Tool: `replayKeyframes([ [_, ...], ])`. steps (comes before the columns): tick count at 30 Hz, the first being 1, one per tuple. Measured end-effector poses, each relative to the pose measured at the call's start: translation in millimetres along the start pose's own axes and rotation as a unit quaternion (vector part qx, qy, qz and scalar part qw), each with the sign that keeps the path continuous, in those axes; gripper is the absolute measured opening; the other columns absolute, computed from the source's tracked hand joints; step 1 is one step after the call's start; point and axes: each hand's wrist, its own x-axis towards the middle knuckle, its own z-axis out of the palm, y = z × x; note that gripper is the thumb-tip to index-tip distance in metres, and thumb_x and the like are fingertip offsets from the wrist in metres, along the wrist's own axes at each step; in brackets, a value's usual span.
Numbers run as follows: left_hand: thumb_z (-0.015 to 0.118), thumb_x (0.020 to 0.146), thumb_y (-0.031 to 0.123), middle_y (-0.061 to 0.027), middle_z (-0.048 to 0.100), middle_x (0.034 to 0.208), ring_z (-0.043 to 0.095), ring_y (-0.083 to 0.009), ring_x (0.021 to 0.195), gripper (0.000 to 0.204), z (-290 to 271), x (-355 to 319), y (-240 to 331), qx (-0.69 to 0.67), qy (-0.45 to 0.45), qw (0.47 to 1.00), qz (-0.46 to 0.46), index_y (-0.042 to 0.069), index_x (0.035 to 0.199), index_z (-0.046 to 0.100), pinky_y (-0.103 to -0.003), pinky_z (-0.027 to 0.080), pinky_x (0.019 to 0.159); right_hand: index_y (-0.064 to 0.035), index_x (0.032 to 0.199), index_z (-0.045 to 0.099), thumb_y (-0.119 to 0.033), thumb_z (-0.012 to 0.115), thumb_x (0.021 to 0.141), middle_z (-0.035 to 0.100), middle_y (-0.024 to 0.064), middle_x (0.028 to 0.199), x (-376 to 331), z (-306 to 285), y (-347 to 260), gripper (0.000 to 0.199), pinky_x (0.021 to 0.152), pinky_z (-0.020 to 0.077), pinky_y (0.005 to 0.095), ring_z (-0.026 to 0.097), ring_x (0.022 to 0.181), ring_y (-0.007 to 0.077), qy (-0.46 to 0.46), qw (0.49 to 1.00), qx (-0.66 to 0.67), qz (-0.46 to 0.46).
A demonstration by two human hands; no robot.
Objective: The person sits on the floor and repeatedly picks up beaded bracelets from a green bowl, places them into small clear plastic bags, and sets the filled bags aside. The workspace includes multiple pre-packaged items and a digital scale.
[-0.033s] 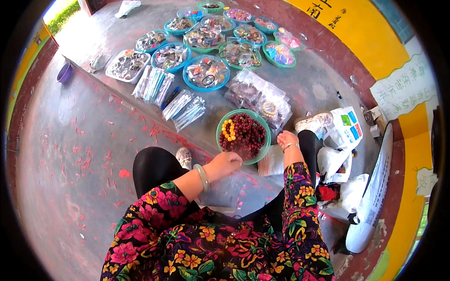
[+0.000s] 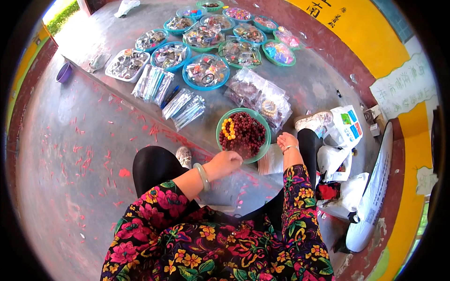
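Note:
My left hand (image 2: 226, 162), with a pale bangle at the wrist, is at the near edge of a green plastic bowl (image 2: 267, 140). Its fingers are drawn together, and whatever they may hold is too small to make out. In the bowl lie dark red bead bracelets (image 2: 248, 133) and a strand of yellow beads (image 2: 228, 129). To the bowl's right is my right hand (image 2: 287, 140), wearing a thin bracelet. Its fingers are curled closed, and I cannot see what is in them. Below it lies a pale flat stack (image 2: 271, 160).
Beyond the bowl lie bagged bead bracelets (image 2: 262, 98) and bundles of slim packets (image 2: 183, 108). Blue and green basins (image 2: 206, 86) of small bagged goods fill the far floor. White plastic bags (image 2: 346, 129) stand at the right, beside a long pale sack (image 2: 375, 201).

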Motion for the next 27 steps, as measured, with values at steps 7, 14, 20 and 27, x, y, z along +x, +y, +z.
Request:
replayKeyframes([
  [7,0.052,0.084,0.015,-0.0055,0.062,0.082,0.057,-0.0114,0.067,0.020,5,13,-6,0.001,-0.018,0.999,0.038,0.000,0.095,0.059,-0.025,0.048,0.062,-0.0064,0.093,0.062,-0.021,0.052,0.076,0.063,0.0152,0.084,13,-82,84,0.024,0.064,0.0488,0.0387,0.062,0.076,0.0297,0.079,0.888,-0.415,-0.182],
  [14,0.052,0.083,0.014,-0.0047,0.059,0.077,0.057,-0.0116,0.066,0.019,-2,10,-23,0.018,-0.005,0.999,0.029,-0.001,0.094,0.056,-0.025,0.048,0.060,-0.0030,0.089,0.064,-0.019,0.053,0.072,0.063,0.0186,0.086,-67,-25,121,0.026,0.080,0.0466,0.0391,0.061,0.086,0.0338,0.182,0.769,-0.581,-0.196],
  [20,0.053,0.080,0.019,-0.0107,0.061,0.075,0.059,-0.0206,0.069,0.021,2,11,-22,0.030,0.010,0.999,0.034,0.001,0.087,0.060,-0.030,0.047,0.064,-0.0023,0.079,0.066,-0.013,0.052,0.073,0.062,0.0208,0.085,-61,-36,113,0.019,0.076,0.0479,0.0407,0.061,0.084,0.0354,0.131,0.783,-0.586,-0.160],
  [27,0.052,0.084,0.015,-0.0041,0.058,0.075,0.056,-0.0113,0.065,0.019,2,13,-28,0.060,-0.004,0.996,0.058,-0.002,0.090,0.056,-0.025,0.047,0.062,-0.0017,0.079,0.064,-0.012,0.054,0.073,0.062,0.0209,0.085,-62,-34,107,0.016,0.072,0.0479,0.0412,0.061,0.083,0.0354,0.142,0.802,-0.569,-0.112],
])
